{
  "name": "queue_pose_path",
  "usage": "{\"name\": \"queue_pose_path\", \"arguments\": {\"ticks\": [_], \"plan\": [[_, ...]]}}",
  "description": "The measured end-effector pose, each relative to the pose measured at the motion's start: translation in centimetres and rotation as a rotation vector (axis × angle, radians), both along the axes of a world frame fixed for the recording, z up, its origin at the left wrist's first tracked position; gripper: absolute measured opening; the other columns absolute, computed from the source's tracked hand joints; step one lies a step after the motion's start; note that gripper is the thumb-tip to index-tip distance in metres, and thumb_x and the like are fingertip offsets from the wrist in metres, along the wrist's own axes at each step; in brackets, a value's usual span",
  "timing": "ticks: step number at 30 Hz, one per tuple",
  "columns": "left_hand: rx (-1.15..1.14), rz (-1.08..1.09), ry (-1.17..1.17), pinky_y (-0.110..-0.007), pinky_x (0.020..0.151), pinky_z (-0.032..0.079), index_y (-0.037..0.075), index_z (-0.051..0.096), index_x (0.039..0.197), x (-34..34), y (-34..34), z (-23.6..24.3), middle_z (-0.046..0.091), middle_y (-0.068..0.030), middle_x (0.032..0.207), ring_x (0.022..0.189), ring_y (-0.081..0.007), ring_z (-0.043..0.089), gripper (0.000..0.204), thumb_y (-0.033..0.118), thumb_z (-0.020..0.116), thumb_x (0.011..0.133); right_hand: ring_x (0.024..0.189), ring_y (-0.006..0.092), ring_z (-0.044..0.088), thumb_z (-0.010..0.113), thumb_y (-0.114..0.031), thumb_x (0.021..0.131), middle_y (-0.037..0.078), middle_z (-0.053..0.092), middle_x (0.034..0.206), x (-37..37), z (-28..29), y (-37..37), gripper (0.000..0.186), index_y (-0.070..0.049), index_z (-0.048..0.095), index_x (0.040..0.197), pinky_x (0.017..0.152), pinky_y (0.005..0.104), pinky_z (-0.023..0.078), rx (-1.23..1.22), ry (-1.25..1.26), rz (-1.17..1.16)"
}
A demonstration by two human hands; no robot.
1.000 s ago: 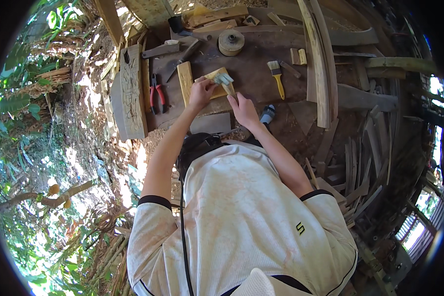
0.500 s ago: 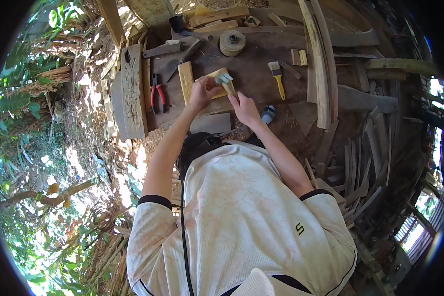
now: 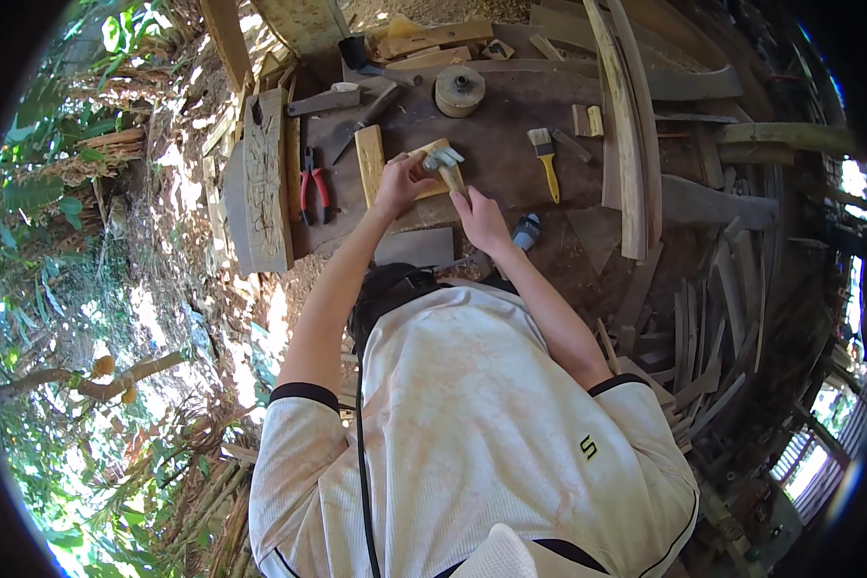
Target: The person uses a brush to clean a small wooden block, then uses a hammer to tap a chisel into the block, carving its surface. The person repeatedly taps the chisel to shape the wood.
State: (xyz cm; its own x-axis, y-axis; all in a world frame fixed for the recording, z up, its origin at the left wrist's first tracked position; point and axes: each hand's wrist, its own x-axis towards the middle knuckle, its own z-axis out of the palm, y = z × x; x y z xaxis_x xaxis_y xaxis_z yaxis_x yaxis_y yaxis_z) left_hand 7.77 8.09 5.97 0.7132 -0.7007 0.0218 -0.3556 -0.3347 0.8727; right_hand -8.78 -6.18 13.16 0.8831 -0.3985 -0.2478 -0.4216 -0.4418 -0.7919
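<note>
My right hand [image 3: 482, 222] is closed round the wooden handle of a hammer [image 3: 451, 177], whose pale metal head lies over a light wooden block [image 3: 433, 191] on the work surface. Close to the hammer head is my left hand [image 3: 402, 183], its fingers curled in a pinch over the block's left part. Whatever sits between those fingertips is too small to make out. Another upright strip of light wood [image 3: 369, 159] lies just beyond my left hand. A blue-and-grey object [image 3: 527, 231], perhaps footwear, shows beside my right wrist.
Red-handled pliers [image 3: 314, 188] lie at the left by a carved plank [image 3: 268, 183]. A round tin-like container [image 3: 459, 91] stands farther back. To the right are a yellow-handled paintbrush [image 3: 544, 164], small wood pieces [image 3: 588, 121] and long wooden poles [image 3: 631, 144]. Scrap slats [image 3: 713, 299] pile up at right.
The whole scene has shifted slightly down and right in the picture. Both hands and the hammer keep nearly the same place over the block.
</note>
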Motion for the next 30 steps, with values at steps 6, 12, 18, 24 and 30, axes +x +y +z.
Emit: {"name": "queue_pose_path", "arguments": {"ticks": [6, 12, 18, 24, 30], "plan": [[0.006, 0.023, 0.027, -0.034, 0.066, 0.057, -0.002, 0.068, 0.126, -0.2, 0.0, 1.0, 0.065, -0.0115, 0.087, 0.070, -0.0207, 0.068, 0.062, 0.014, 0.092, 0.070, 0.088, 0.0535, 0.065, 0.054, -0.041, 0.107, 0.033, 0.066, 0.084, 0.2, 0.4, 0.4, 0.045, 0.004, 0.060, 0.102, 0.071, 0.0555, 0.050, -0.047, 0.025, 0.014], [0.055, 0.032, -0.024, -0.037, 0.069, 0.057, 0.000, 0.064, 0.129, -0.9, 0.1, 1.6, 0.068, -0.0145, 0.095, 0.076, -0.0260, 0.070, 0.058, 0.017, 0.087, 0.079, 0.086, 0.0537, 0.066, 0.052, -0.045, 0.107, 0.033, 0.067, 0.081, -0.4, -0.6, -0.3, 0.049, 0.003, 0.062, 0.103, 0.072, 0.0573, 0.051, 0.028, -0.022, -0.103], [0.128, -0.030, -0.141, -0.049, 0.079, 0.055, 0.000, 0.065, 0.110, -0.7, 0.4, 1.6, 0.068, -0.0196, 0.101, 0.088, -0.0410, 0.068, 0.029, 0.024, 0.071, 0.094, 0.090, 0.0539, 0.066, 0.054, -0.047, 0.105, 0.034, 0.067, 0.084, -1.7, -1.5, -0.8, 0.051, 0.003, 0.062, 0.100, 0.074, 0.0579, 0.050, 0.092, 0.123, -0.119], [0.200, -0.121, -0.226, -0.052, 0.078, 0.054, 0.002, 0.063, 0.100, -0.4, 0.2, 1.3, 0.066, -0.0196, 0.099, 0.091, -0.0428, 0.067, 0.021, 0.023, 0.066, 0.098, 0.092, 0.0538, 0.066, 0.054, -0.048, 0.105, 0.034, 0.068, 0.087, -2.0, -1.6, -0.9, 0.051, 0.003, 0.061, 0.103, 0.077, 0.0587, 0.051, -0.005, 0.083, -0.086], [0.268, -0.151, -0.318, -0.052, 0.073, 0.055, 0.004, 0.059, 0.098, -0.8, 0.0, 1.5, 0.065, -0.0185, 0.099, 0.088, -0.0428, 0.068, 0.018, 0.021, 0.062, 0.100, 0.094, 0.0533, 0.066, 0.052, -0.049, 0.105, 0.034, 0.069, 0.091, -2.2, -1.8, -1.0, 0.052, 0.002, 0.061, 0.108, 0.079, 0.0592, 0.052, -0.026, 0.095, -0.056]]}}
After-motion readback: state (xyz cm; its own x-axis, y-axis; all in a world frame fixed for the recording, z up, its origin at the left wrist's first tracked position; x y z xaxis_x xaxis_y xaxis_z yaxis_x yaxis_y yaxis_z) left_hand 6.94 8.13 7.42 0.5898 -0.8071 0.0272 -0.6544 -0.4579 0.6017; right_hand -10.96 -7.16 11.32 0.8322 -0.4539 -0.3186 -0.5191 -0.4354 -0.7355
